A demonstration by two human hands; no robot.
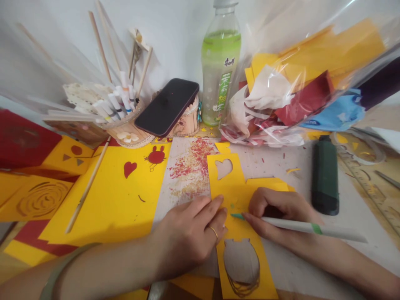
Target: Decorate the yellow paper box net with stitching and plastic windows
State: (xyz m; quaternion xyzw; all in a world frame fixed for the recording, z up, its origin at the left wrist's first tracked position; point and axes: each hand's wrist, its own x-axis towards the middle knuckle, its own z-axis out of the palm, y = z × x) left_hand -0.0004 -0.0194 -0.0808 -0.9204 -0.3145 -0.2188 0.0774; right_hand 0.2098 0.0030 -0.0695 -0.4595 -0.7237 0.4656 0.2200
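My right hand point(281, 208) is closed around a white marker point(290, 225) with a green band. Its green tip touches or nearly touches a yellow card strip point(226, 177). Left of the tip, my left hand point(193, 233) bears down on the strip's left edge, its fingers bent and close together. The thumb is hidden, and a ring sits on one finger. A heart-shaped opening is cut near the strip's far end. At the near end is a larger rounded opening with dark pencil lines below it. Small green marks show near the tip.
A yellow sheet point(125, 200) with a red heart point(130, 169) and a wooden stick point(89, 183) lies left. Behind stand a marker cup point(131, 129), a phone point(170, 106) and a green drink bottle point(221, 62). A clear bag of scraps point(281, 100) and a dark green tube point(325, 175) are right.
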